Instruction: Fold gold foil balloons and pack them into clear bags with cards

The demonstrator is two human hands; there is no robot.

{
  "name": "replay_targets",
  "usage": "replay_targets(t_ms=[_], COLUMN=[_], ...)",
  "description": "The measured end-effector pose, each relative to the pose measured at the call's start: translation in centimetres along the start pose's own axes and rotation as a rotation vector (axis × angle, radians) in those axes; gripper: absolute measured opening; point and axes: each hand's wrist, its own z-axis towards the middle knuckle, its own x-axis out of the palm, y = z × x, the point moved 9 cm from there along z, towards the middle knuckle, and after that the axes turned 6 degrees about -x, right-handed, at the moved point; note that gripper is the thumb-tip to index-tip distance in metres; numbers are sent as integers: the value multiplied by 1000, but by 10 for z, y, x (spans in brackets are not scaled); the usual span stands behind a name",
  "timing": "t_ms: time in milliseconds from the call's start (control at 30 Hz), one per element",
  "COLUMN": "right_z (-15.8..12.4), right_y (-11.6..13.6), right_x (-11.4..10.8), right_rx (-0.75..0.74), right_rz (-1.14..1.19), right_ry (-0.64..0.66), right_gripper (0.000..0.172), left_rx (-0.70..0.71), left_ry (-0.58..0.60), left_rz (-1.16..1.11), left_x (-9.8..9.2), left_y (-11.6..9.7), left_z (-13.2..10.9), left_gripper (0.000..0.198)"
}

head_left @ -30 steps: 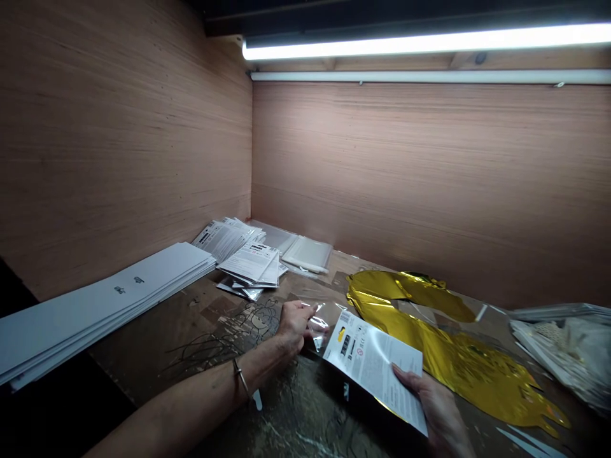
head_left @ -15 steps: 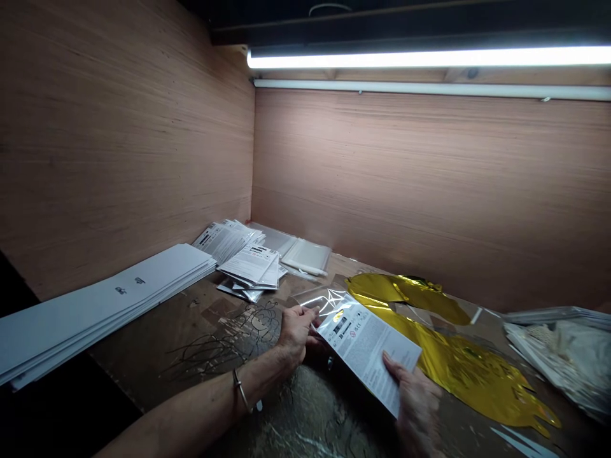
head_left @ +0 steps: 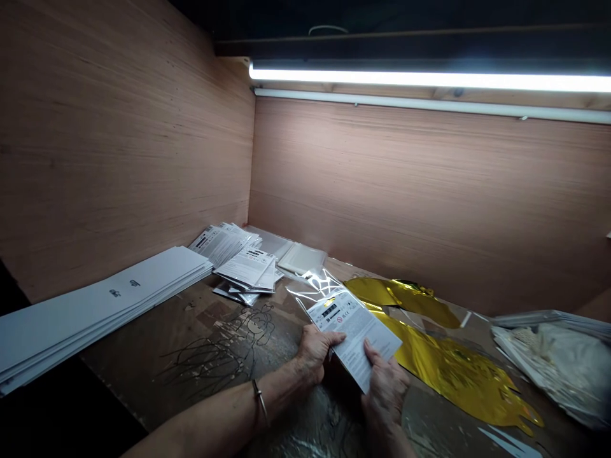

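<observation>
A white printed card in a clear plastic sleeve (head_left: 356,337) is held tilted above the bench, its clear flap sticking out at the upper left. My left hand (head_left: 315,350) grips its left edge, thumb on top. At the lower right edge, my right hand (head_left: 386,385) is closed on it, also with the thumb on the printed face. Just behind and to the right lies shiny gold foil (head_left: 458,375) on the bench. The fingers under the card are hidden.
Packed printed cards (head_left: 248,267) are piled at the back left, beside clear sleeves (head_left: 301,259). Long white sheets (head_left: 105,299) lie stacked at the left. A bag of pale material (head_left: 558,356) sits at the right. Dark scribbles mark the bench (head_left: 191,388).
My left hand has moved from the sleeve's clear end down onto the card's left edge. My right hand and the card have shifted left, and the clear flap now stands out more.
</observation>
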Motion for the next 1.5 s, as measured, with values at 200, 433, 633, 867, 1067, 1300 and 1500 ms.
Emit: replay_targets(t_ms=[200,433,633,867,1067,1300,1500], right_z=[-23,-36,-30,-22,-21,-11,-14], right_y=[6,-11,10,89,46,12,48], right_x=[8,10,-10,-6,8,-4,-5], right_rx=[128,179,196,-248,-283,-276,-418], right_rz=[60,18,-217,-225,-248,-345,-474], right_ry=[186,320,337,451,579,620,506], right_gripper=[33,28,31,30,19,19,21], left_rx=[146,273,270,176,144,131,169], left_ry=[-13,279,410,581,598,642,479], left_rz=[-32,393,558,799,792,785,627], left_x=[-5,34,40,35,18,18,29], left_y=[-42,-61,-65,-44,-26,-20,-50], left_z=[5,-22,-33,-40,-31,-34,-36], left_gripper=[25,25,17,17,17,27,28])
